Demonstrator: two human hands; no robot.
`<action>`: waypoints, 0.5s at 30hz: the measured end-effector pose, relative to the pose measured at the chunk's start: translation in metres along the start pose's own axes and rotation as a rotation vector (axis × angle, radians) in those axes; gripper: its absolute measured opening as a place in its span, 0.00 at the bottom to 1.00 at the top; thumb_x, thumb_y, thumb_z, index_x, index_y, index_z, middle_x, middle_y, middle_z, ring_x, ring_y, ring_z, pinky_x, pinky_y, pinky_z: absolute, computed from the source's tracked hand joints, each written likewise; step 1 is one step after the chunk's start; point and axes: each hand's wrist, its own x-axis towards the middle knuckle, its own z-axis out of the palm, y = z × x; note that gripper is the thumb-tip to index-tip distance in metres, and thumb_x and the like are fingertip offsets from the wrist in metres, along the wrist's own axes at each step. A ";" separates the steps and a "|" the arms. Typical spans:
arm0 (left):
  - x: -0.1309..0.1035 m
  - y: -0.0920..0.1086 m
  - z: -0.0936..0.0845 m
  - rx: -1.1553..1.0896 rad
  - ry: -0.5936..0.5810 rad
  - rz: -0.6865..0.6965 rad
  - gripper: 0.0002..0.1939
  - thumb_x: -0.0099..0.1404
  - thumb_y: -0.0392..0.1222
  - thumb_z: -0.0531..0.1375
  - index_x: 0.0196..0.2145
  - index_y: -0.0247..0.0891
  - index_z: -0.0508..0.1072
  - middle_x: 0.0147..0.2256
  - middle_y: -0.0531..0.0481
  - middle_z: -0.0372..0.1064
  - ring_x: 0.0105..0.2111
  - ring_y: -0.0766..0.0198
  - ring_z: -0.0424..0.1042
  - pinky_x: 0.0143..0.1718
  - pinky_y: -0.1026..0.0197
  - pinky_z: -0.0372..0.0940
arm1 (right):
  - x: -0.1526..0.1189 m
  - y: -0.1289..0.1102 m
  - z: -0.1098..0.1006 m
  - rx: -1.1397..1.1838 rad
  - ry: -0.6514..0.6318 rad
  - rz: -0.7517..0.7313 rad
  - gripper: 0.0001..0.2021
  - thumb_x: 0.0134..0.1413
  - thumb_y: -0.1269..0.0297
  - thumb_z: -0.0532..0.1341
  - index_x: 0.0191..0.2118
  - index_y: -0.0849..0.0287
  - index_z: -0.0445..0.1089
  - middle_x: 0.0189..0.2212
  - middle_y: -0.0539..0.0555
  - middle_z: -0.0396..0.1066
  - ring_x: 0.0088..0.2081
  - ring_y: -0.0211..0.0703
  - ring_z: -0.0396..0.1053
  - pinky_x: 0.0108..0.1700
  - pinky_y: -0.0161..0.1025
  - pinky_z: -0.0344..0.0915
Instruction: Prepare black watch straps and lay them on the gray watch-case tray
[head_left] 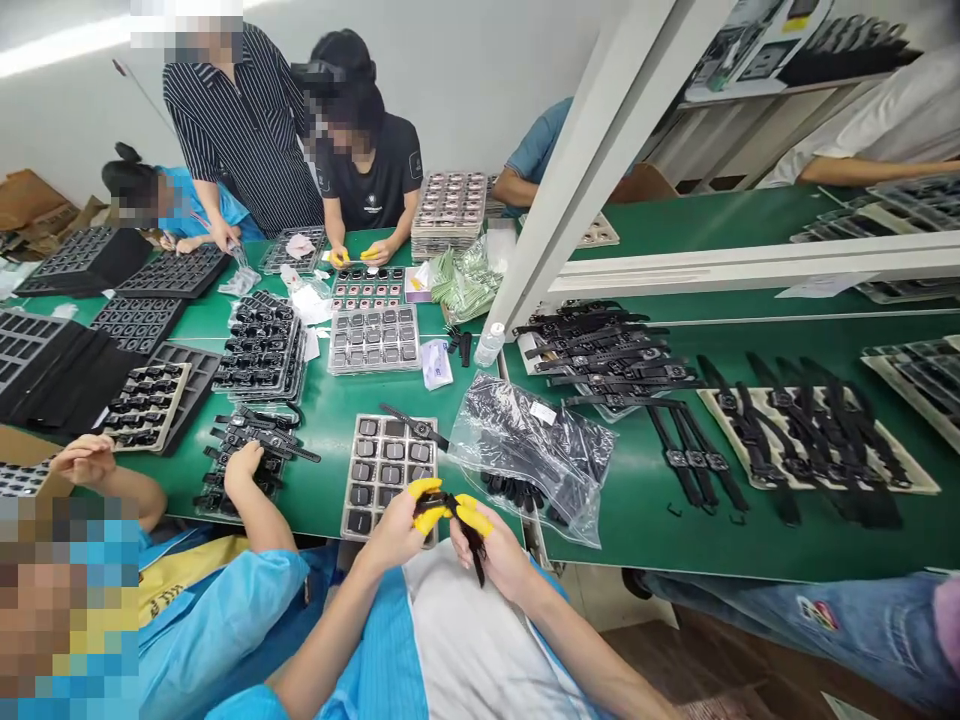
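A black strap (459, 520) was pinched at the green table's (637, 520) near edge between the left hand (397, 530) and right hand (499, 555), yellow-capped fingertips (426, 492) of both closed on it, its tail hanging down over the lap. Judged: fitting strap to a small watch part mid-step; the next move called for steady alignment and a firm press with thumbs. Just beyond lay a tray (386, 470) of watch bodies and a clear bag (536, 455) of straps; a co-worker's hand (241, 465) rested on finished watches to the left.
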 end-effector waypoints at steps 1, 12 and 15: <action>0.001 -0.001 0.004 -0.054 0.071 -0.005 0.14 0.71 0.44 0.59 0.52 0.38 0.75 0.49 0.41 0.75 0.49 0.54 0.75 0.55 0.50 0.70 | 0.001 -0.001 0.000 -0.015 -0.012 0.004 0.26 0.53 0.37 0.67 0.28 0.55 0.60 0.18 0.45 0.60 0.18 0.33 0.55 0.22 0.34 0.58; 0.024 0.012 -0.007 -0.675 0.701 -0.148 0.25 0.61 0.59 0.70 0.43 0.38 0.70 0.39 0.44 0.80 0.31 0.58 0.81 0.37 0.55 0.77 | -0.005 -0.020 -0.003 -0.067 -0.188 0.333 0.24 0.51 0.42 0.68 0.34 0.55 0.60 0.18 0.39 0.49 0.17 0.27 0.35 0.19 0.31 0.32; 0.030 0.016 -0.025 -0.666 0.795 -0.115 0.27 0.60 0.58 0.72 0.43 0.39 0.66 0.41 0.43 0.80 0.28 0.60 0.80 0.34 0.56 0.78 | -0.008 -0.023 -0.010 -0.126 -0.160 0.355 0.24 0.49 0.43 0.69 0.35 0.55 0.60 0.18 0.38 0.49 0.18 0.27 0.35 0.20 0.32 0.32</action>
